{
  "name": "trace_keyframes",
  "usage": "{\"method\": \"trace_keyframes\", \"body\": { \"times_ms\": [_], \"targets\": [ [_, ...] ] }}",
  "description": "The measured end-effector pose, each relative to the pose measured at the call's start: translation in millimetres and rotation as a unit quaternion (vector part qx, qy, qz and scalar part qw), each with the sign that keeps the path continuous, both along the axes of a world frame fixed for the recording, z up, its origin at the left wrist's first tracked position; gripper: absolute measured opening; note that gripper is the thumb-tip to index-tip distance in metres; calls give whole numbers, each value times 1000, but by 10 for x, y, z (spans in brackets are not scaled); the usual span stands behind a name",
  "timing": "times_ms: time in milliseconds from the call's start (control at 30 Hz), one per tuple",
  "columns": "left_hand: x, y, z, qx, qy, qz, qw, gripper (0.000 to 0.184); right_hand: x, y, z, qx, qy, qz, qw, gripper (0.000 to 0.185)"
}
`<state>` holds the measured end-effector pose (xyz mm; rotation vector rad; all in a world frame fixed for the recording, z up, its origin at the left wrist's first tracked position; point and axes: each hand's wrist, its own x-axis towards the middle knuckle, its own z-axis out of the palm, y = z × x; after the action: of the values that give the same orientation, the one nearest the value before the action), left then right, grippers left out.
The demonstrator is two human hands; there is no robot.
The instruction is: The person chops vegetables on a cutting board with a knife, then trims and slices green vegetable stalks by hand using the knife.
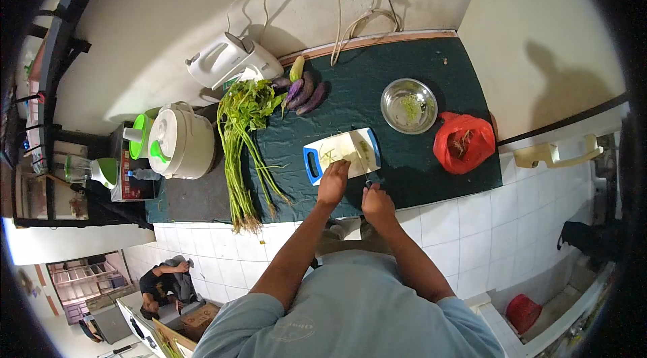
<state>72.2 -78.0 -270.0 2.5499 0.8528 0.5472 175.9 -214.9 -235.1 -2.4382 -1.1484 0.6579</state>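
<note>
A white cutting board with blue ends (311,164) lies near the counter's front edge, with small pale green pieces (328,155) on it. My left hand (333,183) rests on the board's near side, fingers bent and together; what is under the fingertips is hidden. In my right hand (377,202) is the dark handle of a knife (365,171), its thin blade reaching over the board just right of my left fingers. Beyond the board to the right, a steel bowl (394,114) holds chopped green bits.
Long-stemmed leafy greens (236,149) lie left of the board, near several eggplants (313,96). A white rice cooker (185,141) and a hand mixer (232,61) stand farther left. A red plastic bag (465,159) sits right. A person (165,284) sits on the floor behind.
</note>
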Motion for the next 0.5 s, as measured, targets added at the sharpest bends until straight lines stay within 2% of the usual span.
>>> {"method": "trace_keyframes", "body": {
  "times_ms": [100,167,267,500],
  "targets": [
    [-20,-3,-104,26,43,-34,998,39,16,29,77,24,-18,6,1000,31],
    [-14,8,-94,43,63,-51,996,41,48,93,168,-31,38,10,999,31],
    [-41,15,-63,38,85,-59,994,43,0,165,17,-25,39,-7,999,31],
    [-11,101,-103,0,71,-6,997,29,84,373,101,-16,81,-29,996,37]
  ]
}}
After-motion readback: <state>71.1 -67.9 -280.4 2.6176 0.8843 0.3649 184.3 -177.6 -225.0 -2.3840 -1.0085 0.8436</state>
